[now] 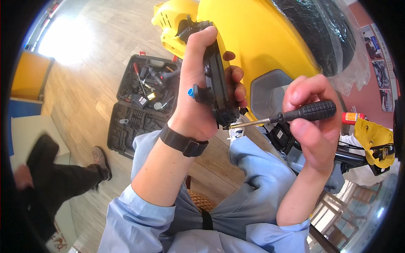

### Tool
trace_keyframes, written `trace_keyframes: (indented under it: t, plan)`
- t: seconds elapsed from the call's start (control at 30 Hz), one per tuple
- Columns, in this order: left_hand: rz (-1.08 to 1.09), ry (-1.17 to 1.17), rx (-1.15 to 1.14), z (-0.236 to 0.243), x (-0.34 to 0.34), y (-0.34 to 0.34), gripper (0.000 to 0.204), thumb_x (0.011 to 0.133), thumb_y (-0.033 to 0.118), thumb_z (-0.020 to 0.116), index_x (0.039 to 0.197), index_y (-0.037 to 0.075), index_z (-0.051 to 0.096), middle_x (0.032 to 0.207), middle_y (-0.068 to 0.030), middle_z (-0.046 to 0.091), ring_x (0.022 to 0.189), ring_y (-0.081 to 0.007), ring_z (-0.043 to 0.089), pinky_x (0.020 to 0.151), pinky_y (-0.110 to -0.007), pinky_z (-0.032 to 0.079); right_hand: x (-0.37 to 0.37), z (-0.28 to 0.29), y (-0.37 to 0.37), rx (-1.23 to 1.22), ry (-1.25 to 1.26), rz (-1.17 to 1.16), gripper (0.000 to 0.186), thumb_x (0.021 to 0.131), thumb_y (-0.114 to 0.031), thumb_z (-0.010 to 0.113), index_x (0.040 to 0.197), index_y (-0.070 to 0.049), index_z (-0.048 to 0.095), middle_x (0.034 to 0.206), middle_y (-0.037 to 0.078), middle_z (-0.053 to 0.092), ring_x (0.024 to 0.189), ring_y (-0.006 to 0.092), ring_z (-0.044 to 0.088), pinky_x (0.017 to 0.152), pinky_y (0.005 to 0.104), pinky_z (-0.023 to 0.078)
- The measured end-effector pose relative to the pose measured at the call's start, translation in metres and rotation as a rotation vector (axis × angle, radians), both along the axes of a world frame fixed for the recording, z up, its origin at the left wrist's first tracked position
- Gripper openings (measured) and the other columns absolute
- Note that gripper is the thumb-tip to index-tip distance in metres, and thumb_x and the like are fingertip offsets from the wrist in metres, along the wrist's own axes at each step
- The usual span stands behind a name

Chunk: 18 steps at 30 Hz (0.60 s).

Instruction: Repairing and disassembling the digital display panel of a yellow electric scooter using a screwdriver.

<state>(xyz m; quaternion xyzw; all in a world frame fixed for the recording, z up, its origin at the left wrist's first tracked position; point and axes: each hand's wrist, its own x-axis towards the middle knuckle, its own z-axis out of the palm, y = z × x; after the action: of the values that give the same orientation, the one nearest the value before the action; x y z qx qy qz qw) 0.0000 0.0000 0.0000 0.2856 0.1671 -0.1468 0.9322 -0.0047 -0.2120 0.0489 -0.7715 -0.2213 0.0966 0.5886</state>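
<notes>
My left hand (190, 99) is wrapped round a long black plastic housing (216, 78), held upright before me. A coil spring (184, 31) sits at the housing's top, and a blue-ended peg (191, 93) sticks out of its side. In my right hand (314, 137) is a screwdriver (310, 111) with a ribbed black handle, gripped between thumb and fingers. Its metal shaft points left, and the tip is at the housing's lower end. Whether the tip sits in a screw is too small to tell.
A yellow vehicle body (249, 38) stands just ahead, partly under clear plastic film (358, 67). An open black toolbox (120, 99) lies on the wooden floor, left. A person (71, 181) is at far left. Right are a yellow bracket (373, 139) and a red extinguisher (352, 117).
</notes>
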Motion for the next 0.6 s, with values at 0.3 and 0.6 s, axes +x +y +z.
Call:
trace_keyframes:
  t: [0.3, 0.6]
  plan:
    - [0.066, -0.021, 0.037, 0.002, 0.0, 0.004, 0.065, 0.092, 0.064, 0.055, 0.111, 0.001, 0.055, 0.075, -0.0067, 0.06, 0.052, -0.018, 0.058, 0.05, -0.032, 0.051, -0.005, 0.005, 0.003, 0.022, -0.057, -0.116, 0.047, 0.104, -0.041, 0.041, 0.109, 0.0, 0.063, 0.086, 0.001, 0.053, 0.076, 0.0061, 0.041, 0.067, 0.0226, 0.032]
    - [0.073, -0.03, 0.111, 0.003, 0.0, 0.007, 0.067, 0.082, 0.065, 0.066, 0.11, 0.007, 0.05, 0.073, -0.0058, 0.06, 0.052, -0.0196, 0.06, 0.052, -0.035, 0.052, -0.013, 0.014, 0.008, -0.139, 0.049, -0.252, 0.038, 0.085, -0.023, 0.056, 0.115, -0.001, 0.055, 0.091, 0.0, 0.052, 0.074, 0.0045, 0.039, 0.066, 0.0208, 0.03]
